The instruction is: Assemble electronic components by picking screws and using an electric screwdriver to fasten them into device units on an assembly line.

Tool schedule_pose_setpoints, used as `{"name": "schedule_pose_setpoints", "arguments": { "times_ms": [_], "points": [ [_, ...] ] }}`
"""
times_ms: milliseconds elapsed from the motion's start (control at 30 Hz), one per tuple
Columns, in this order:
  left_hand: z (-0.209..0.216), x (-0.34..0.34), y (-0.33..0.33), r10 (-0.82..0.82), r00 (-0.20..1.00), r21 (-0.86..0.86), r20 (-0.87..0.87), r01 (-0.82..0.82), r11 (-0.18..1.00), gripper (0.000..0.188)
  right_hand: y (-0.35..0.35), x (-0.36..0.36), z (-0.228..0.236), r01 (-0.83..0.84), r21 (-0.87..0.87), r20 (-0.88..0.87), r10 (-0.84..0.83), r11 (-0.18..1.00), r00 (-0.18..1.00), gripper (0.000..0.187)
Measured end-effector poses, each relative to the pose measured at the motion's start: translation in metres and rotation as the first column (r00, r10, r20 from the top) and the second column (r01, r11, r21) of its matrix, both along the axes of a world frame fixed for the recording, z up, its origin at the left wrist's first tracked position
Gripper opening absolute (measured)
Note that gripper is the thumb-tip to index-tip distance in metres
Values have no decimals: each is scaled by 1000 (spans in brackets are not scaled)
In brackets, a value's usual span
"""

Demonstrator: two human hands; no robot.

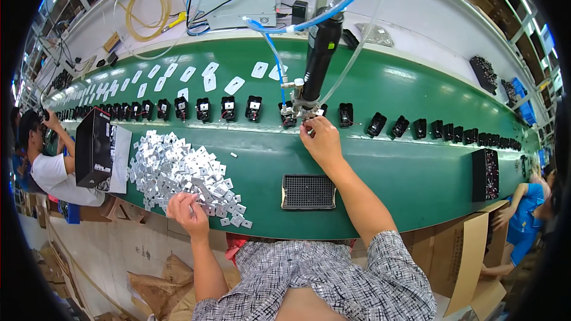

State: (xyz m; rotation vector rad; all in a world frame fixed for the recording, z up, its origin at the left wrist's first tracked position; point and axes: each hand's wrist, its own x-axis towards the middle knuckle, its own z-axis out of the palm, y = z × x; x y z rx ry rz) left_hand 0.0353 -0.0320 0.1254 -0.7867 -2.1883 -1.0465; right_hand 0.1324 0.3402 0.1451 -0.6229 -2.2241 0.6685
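Note:
My right hand (323, 141) reaches to the lower end of a hanging black automatic screwdriver (320, 53), its fingers closed at the metal nozzle (305, 102). What they grip there is mostly hidden. Beside the nozzle, a small black housing (288, 116) stands in the row along the green bench. My left hand (189, 211) is at the near edge of a pile of small silver metal plates (178, 166), fingers curled together. I cannot make out what is between them.
Black housings (253, 107) line the green bench (380, 184), several topped with silver plates. Flat white pieces (235, 85) lie behind them. A black grid tray (308, 192) sits in front of me. Boxes stand left (95, 148) and right (485, 175). Co-workers sit at both sides.

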Motion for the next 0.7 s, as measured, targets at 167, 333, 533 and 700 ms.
{"name": "schedule_pose_setpoints", "arguments": {
  "times_ms": [167,333,533,700],
  "points": [
    [64,12,80,-277,958,150,71,264,953,31,3,12,0,-21,-27,-44,20,999,999,8],
    [78,-1,200,-693,463,385,553,596,705,63,-7,28,2,-104,-56,-68,100,993,993,9],
    [75,19,250,-744,179,556,644,559,616,47,-12,61,1,-185,-127,-77,176,974,981,12],
    [81,36,250,-787,75,669,613,481,567,29,-19,79,5,-172,-173,-104,156,970,982,14]
  ]
}}
